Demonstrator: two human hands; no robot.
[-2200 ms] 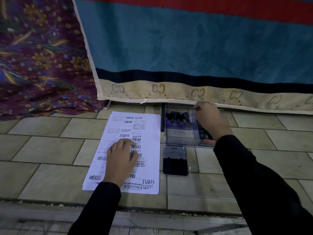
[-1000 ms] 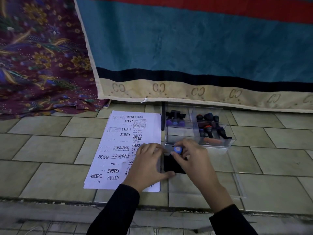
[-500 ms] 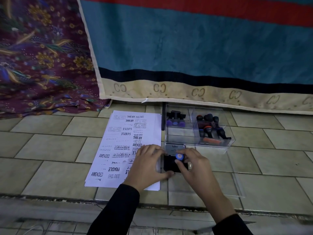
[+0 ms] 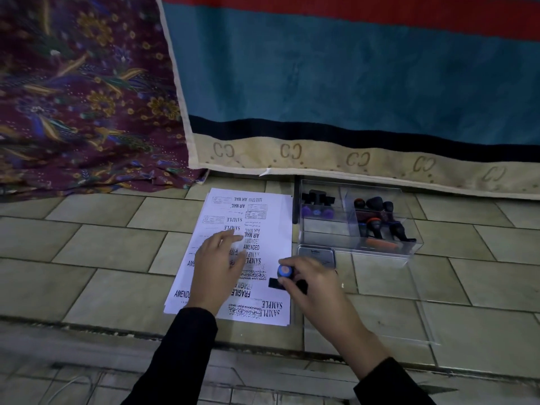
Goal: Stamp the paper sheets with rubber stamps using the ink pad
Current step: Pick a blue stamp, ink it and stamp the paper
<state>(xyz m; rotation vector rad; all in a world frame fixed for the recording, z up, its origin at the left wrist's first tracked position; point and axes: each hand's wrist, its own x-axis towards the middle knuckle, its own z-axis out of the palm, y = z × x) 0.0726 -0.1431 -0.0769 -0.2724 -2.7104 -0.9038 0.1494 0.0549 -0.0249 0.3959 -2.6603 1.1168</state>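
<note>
A stack of white paper sheets (image 4: pixel 271 217), covered with several black stamp marks, lies on the tiled floor. My left hand (image 4: pixel 217 268) rests flat on it, fingers spread. My right hand (image 4: pixel 314 283) grips a rubber stamp (image 4: pixel 284 271) with a blue-capped knob and a black base. The base sits at the paper's right edge. The ink pad (image 4: pixel 317 254) lies just right of the paper; its grey open lid shows, and my right hand hides its black pad.
A clear plastic box (image 4: pixel 359 249) holds several more stamps with purple, black and orange handles, right of the paper. Its clear lid (image 4: pixel 409 302) lies on the tiles in front. A teal blanket (image 4: pixel 350 83) and patterned cloth (image 4: pixel 81 97) hang behind. A step edge runs below the paper.
My right hand carried the stamp from the ink pad left onto the paper's right edge. My left hand moved off the ink pad back onto the sheets.
</note>
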